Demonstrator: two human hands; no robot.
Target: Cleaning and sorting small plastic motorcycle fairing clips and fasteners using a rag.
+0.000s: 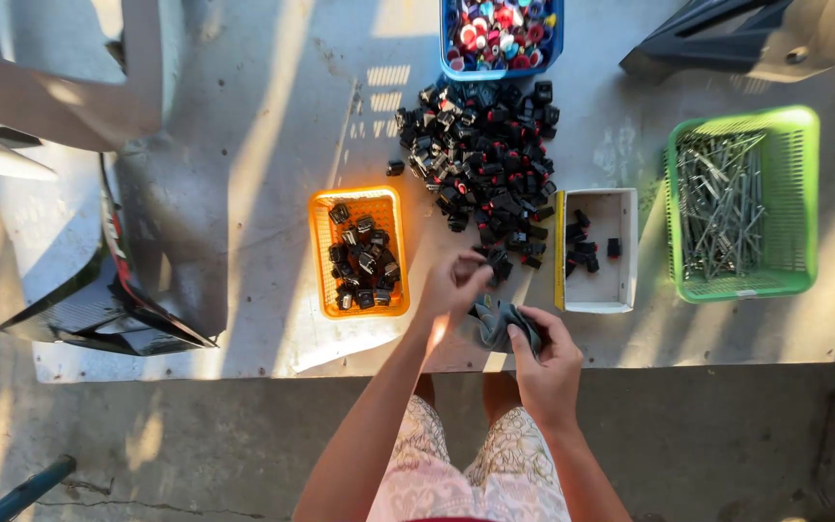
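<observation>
**Small black parts being sorted at the near edge of the desk**

The desk (pixel 273 116) is filling most of the frame, a pale, scuffed slab with hard sunlight striping across it. Dark curved panels (pixel 99 300), glossy and plastic-looking, are lying over its left side, and another dark moulded piece (pixel 717 39) is sitting at the upper right.

At the right, a green mesh basket (pixel 804 193) is holding a bundle of thin grey metal pins. At the top centre, a blue basket (pixel 456 58) is carrying small round caps in red, white and blue. Below it, a loose heap of black clips (pixel 485 164), blocky and hard-edged with flecks of red, is spreading across the middle of the desk. Left of the heap, an orange mesh tray (pixel 321 261) is holding a smaller batch of similar black pieces; right of it, a white cardboard box (pixel 620 280) is holding only a few.

The step in hand looks like picking and handling single pieces. The left hand (pixel 451 285) is pinching something small at the lower edge of the heap (too small to tell what). The right hand (pixel 548 362) is gripping a dark, soft-looking crumpled cloth or glove (pixel 495 324) just below it, at the near desk edge. The next move, by my judgement, is calling for a fine fingertip grip and a clean choice between tray and box.
</observation>
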